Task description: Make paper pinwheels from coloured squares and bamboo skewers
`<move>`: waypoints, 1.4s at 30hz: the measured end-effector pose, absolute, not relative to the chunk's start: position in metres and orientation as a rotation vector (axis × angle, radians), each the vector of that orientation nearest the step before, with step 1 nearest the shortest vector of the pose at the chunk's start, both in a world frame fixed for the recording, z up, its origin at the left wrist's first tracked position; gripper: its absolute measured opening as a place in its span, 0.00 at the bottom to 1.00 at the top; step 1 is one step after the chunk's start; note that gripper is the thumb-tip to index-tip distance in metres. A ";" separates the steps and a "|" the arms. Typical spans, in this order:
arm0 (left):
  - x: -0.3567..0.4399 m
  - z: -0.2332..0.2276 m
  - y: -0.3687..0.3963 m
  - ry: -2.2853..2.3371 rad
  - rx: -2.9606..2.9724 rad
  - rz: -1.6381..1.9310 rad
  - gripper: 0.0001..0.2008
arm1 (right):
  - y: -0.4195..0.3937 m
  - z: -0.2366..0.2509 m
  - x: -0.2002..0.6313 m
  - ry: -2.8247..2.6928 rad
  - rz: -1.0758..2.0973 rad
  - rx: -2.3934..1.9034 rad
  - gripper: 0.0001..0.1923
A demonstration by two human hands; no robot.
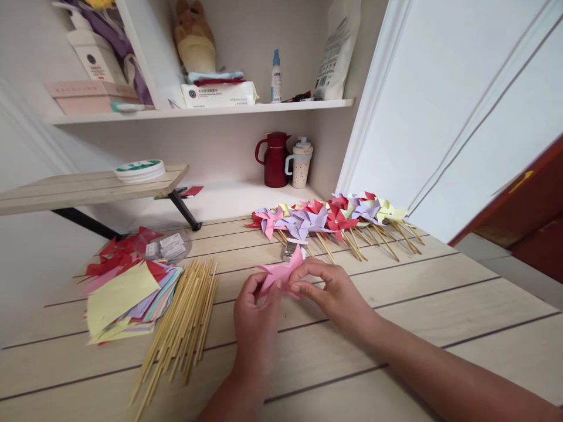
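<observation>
Between my two hands is a pink paper pinwheel (281, 271), its blades partly folded and one tip pointing up. My left hand (258, 310) grips its left side, thumb on the front. On the right side, my right hand (328, 287) pinches the paper between thumb and fingers. No stick shows on this pinwheel, and its middle is partly covered by my fingers. Just behind it stands a small clear box (294, 251) with contents too small to make out. Finished-looking pinwheels on sticks (308, 221), in red, purple, pink and yellow, lie in a row behind that.
Left of my hands lie a bundle of thin wooden sticks (182, 316) and a stack of coloured paper squares (121, 299). Red paper pieces (116, 253) and a clear round container (169, 245) sit beyond. A small raised shelf (88, 190), a red jug (276, 161) and a cup (301, 164) stand at the back.
</observation>
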State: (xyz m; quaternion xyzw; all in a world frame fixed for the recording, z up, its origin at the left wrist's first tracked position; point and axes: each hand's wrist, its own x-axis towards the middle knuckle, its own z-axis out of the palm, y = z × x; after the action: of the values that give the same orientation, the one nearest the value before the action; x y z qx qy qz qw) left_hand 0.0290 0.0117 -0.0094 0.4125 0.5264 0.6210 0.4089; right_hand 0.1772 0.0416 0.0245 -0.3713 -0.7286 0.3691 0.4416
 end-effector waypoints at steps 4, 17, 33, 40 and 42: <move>0.031 -0.005 0.010 1.298 0.997 1.597 0.09 | 0.041 0.024 0.177 -1.798 0.898 -0.952 0.07; 0.034 0.001 0.010 1.176 0.764 1.510 0.11 | 0.042 0.021 0.179 -1.712 0.957 -0.925 0.07; 0.037 0.002 0.004 1.142 0.657 1.536 0.10 | 0.042 0.018 0.178 -1.702 0.889 -0.992 0.04; 0.037 0.001 0.003 1.158 0.662 1.522 0.08 | 0.043 0.017 0.179 -1.752 0.836 -0.990 0.05; 0.038 0.001 0.003 1.167 0.668 1.525 0.08 | 0.044 0.017 0.179 -1.753 0.814 -0.990 0.05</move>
State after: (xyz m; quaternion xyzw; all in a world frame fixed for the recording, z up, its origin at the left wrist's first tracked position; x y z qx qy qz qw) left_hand 0.0375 0.0026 0.0008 0.2793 0.4880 0.6379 0.5263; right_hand 0.1791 0.0437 0.0169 -0.4033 -0.7141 0.3316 0.4663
